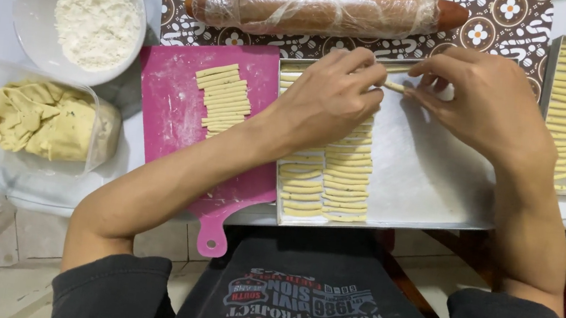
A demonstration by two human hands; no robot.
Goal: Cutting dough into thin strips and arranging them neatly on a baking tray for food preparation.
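Pinching one pale dough strip (pixel 395 86) between our left hand (pixel 330 96) and right hand (pixel 487 105), fingers clamped on its ends, over the floured metal baking tray (pixel 425 176); cut strips on the pink plastic cutting board (pixel 167 105) at nine o'clock.

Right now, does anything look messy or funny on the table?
Mostly tidy. The rolling pin looks odd because it is wrapped in crinkled clear film. The pink cutting board is dusted with flour, and its handle hangs past the table edge. Both hands, left hand and right hand, pinch one dough strip over the tray.
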